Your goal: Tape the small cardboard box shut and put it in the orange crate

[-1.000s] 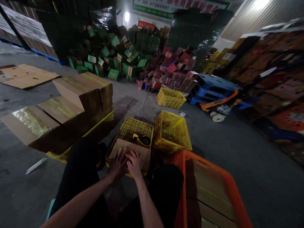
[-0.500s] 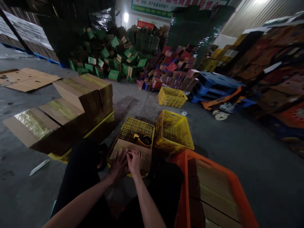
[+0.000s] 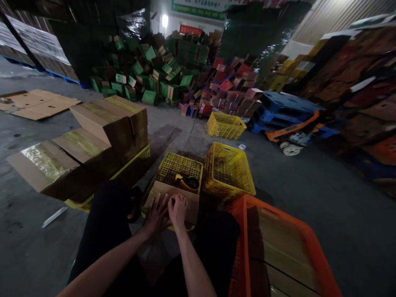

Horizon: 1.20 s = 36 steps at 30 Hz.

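Observation:
A small brown cardboard box (image 3: 192, 207) lies on an upturned yellow plastic crate (image 3: 169, 161) between my knees. My left hand (image 3: 156, 215) rests flat on top of the box, fingers spread. Beside it, my right hand (image 3: 177, 210) touches the same surface with its fingers curled together; whatever they pinch, if anything, is hidden. Just beyond the box, a yellow and black tape dispenser (image 3: 187, 182) lies on the crate.
Taped cartons (image 3: 89, 144) fill a yellow crate at left. An orange crate (image 3: 246, 247) of boxes stands at right, near an open yellow crate (image 3: 229, 169). Farther off are another yellow crate (image 3: 226, 126), a pallet jack (image 3: 292, 132) and heaped green boxes (image 3: 150, 97).
My right hand has slid slightly to the right over the box, away from my left hand, its fingers more curled. My left hand stays flat on the box. The view has shifted a little.

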Motion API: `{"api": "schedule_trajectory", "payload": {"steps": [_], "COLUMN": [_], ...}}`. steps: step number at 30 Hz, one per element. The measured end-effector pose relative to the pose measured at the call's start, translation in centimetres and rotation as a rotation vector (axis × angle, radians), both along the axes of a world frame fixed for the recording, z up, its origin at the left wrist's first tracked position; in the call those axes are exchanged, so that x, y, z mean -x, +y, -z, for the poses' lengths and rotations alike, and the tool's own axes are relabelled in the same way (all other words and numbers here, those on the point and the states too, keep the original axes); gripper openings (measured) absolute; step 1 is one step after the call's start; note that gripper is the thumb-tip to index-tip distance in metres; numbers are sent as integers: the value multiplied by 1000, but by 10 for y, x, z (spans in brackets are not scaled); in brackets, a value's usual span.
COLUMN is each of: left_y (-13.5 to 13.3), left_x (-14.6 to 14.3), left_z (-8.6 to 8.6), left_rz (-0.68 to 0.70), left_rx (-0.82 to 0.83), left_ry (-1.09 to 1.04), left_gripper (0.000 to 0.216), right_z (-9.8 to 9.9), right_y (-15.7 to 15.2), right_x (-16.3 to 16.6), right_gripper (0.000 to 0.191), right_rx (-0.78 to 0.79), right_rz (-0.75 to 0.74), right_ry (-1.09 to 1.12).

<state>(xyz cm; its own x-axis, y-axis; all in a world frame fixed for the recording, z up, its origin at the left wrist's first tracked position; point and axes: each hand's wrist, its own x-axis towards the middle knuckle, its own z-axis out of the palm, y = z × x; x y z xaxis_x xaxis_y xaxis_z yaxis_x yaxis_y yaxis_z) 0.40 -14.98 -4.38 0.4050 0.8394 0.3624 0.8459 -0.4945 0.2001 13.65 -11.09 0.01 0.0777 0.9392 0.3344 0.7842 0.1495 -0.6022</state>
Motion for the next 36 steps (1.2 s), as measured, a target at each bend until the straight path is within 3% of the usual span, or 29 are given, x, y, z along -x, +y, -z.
{"api": "schedule_trajectory", "payload": {"steps": [5, 9, 15, 24, 30, 36], "left_y": [4, 9, 22, 33, 36, 41], "left_x": [0, 4, 23, 34, 37, 40], "left_z": [6, -1, -11, -13, -21, -15], "left_rz": [-41, -93, -338, -387, -388, -400], "left_rx": [-13, 29, 123, 459, 502, 469], "left_ry": [10, -3, -101, -619, -789, -810], "left_gripper": [76, 70, 70, 63, 60, 67], "right_z": [-3, -2, 9, 12, 18, 31], "right_y": [4, 0, -18, -40, -38, -27], "right_x": [-23, -33, -30, -8, 15, 47], "right_gripper": [24, 32, 41, 59, 65, 68], "right_rx": [-15, 16, 106, 149, 168, 177], "right_rz": [44, 49, 14, 39, -38, -100], "right_ry": [60, 1, -192, -403, -406, -430]}}
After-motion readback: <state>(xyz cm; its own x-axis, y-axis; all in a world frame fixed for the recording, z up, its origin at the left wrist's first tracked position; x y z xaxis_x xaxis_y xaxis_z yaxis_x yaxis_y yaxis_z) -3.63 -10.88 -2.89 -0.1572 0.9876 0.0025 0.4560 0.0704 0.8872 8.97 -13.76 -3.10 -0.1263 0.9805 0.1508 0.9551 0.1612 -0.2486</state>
